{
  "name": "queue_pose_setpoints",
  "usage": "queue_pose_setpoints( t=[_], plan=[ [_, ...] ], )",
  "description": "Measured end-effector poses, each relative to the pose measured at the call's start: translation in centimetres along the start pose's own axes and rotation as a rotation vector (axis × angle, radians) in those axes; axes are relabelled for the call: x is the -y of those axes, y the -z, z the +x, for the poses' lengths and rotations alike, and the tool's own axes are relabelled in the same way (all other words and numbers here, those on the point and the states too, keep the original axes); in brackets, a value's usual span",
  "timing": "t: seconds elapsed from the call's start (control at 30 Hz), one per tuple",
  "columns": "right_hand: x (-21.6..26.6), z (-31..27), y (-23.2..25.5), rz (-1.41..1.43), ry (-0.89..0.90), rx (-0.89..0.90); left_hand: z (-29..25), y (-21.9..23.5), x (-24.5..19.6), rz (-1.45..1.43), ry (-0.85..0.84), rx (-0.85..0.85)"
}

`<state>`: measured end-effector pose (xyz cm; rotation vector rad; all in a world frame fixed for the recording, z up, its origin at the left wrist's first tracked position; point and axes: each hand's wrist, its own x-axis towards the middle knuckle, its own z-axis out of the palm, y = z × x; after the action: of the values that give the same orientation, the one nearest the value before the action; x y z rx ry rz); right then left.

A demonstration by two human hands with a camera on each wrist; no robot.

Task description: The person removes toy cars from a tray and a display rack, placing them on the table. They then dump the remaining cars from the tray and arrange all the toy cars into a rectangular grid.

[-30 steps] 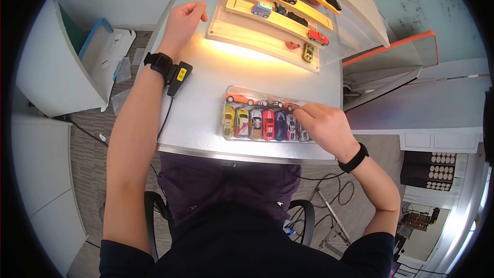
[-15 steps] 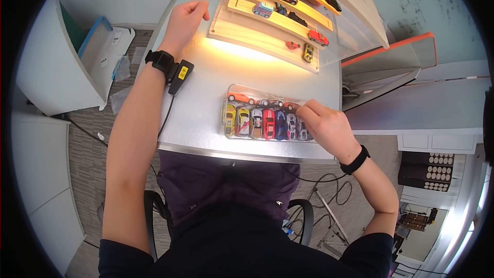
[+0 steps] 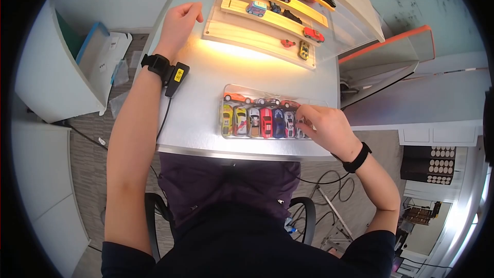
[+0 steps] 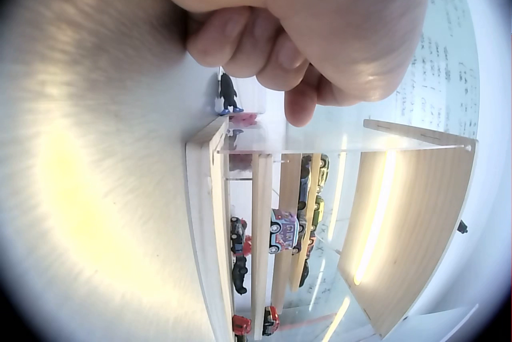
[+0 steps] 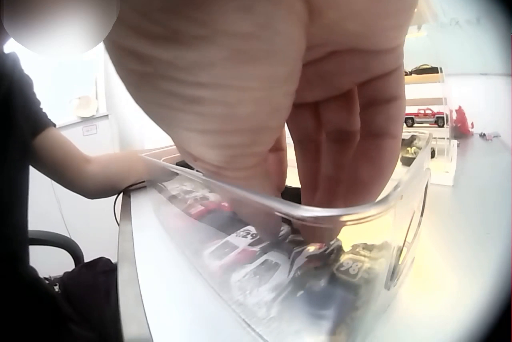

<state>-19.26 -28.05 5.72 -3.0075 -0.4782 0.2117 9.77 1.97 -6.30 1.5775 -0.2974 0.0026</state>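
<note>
A clear plastic box (image 3: 224, 131) of toy cars stands near the desk's front edge; one car is an orange toy car (image 3: 237, 98), another a red one (image 3: 266, 122). My right hand (image 3: 329, 126) reaches into its right end. In the right wrist view the thumb and fingers (image 5: 320, 222) pinch at a toy car inside, behind the clear wall, and largely cover it. At the desk's far left, my left hand (image 3: 177, 23) rests with curled fingers, holding nothing. The left wrist view shows its fingertips (image 4: 288, 52) folded back, beside the car display.
A lit wooden display shelf (image 3: 231, 31) with clear panels stands at the back, bearing several toy cars, among them a red car (image 3: 314, 34) and a pale van (image 3: 256, 8). A small penguin figure (image 4: 228, 92) stands beside it. A cable (image 3: 163, 121) runs from the left wrist's device.
My right hand's fingers have shifted slightly at the box's right end, and more of the cars there shows between them. The left hand stays put; the head view has shifted a little.
</note>
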Motion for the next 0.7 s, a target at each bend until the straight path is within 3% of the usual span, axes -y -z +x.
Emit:
queue_pose_setpoints(
  t=[0.7],
  plan=[
    [-0.16,-0.18,0.03,0.1,-0.074,0.03,0.28,0.07,0.57,-0.013,0.003,0.0]
  ],
)
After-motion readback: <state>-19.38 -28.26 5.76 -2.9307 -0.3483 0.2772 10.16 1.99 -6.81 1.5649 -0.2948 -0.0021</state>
